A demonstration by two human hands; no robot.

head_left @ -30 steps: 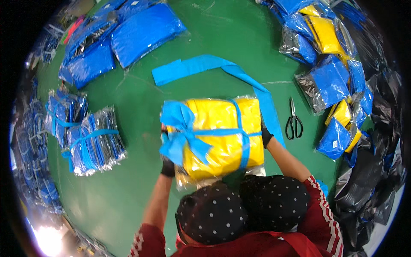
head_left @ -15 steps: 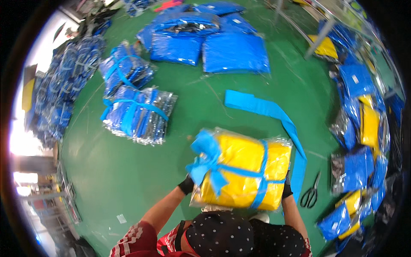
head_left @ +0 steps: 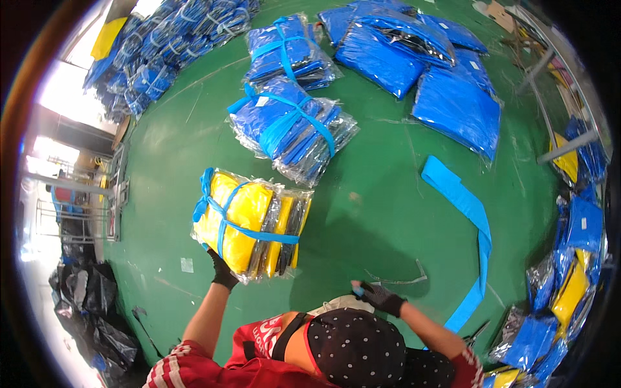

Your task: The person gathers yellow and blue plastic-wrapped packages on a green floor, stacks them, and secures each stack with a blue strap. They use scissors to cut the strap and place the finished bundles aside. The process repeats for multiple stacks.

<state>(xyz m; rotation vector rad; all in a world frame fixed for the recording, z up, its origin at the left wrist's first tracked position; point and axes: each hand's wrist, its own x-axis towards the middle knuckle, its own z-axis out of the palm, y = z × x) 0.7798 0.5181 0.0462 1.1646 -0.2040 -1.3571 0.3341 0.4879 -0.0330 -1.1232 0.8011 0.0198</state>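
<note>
Yellow bundle (head_left: 249,223) of bagged garments, tied crosswise with blue strap, is lying on the green floor (head_left: 375,213) at the person's left front. Left hand (head_left: 223,271), black-gloved, is gripping the bundle's near edge, fingers closed on it. Right hand (head_left: 378,297), also gloved, is hanging free just above the floor, fingers loosely spread, holding nothing. Two strapped blue bundles (head_left: 291,126) are sitting farther out, beyond the yellow one. Loose blue packets (head_left: 414,58) are lying past those. Long blue strap (head_left: 469,226) is trailing across the floor at right.
</note>
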